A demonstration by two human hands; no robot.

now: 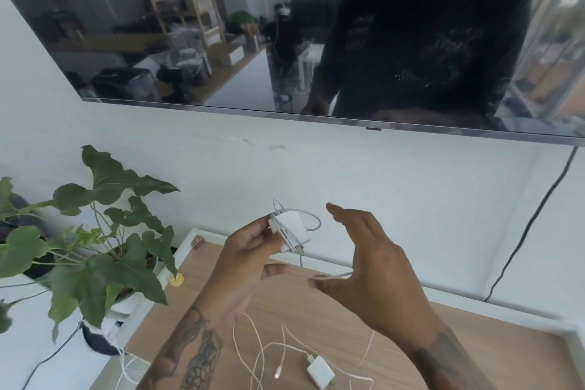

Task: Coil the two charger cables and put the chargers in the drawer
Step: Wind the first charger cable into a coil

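My left hand (245, 258) holds a white charger (293, 228) up above the wooden cabinet top (348, 320). Its white cable (308, 215) is wound in loops around the charger body. The cable's loose end runs down to my right hand (364, 266), whose thumb and a finger pinch it while the other fingers are spread. A second white charger (321, 372) lies on the wood near the bottom edge. Its cable (269, 351) sprawls uncoiled around it, plug end loose. No drawer is in view.
A leafy potted plant (95, 250) stands at the left beside the cabinet. A wall-mounted TV (285, 35) hangs above, and a black cord (531, 222) drops down the wall at right. A small yellow object (176, 279) sits at the cabinet's left rim.
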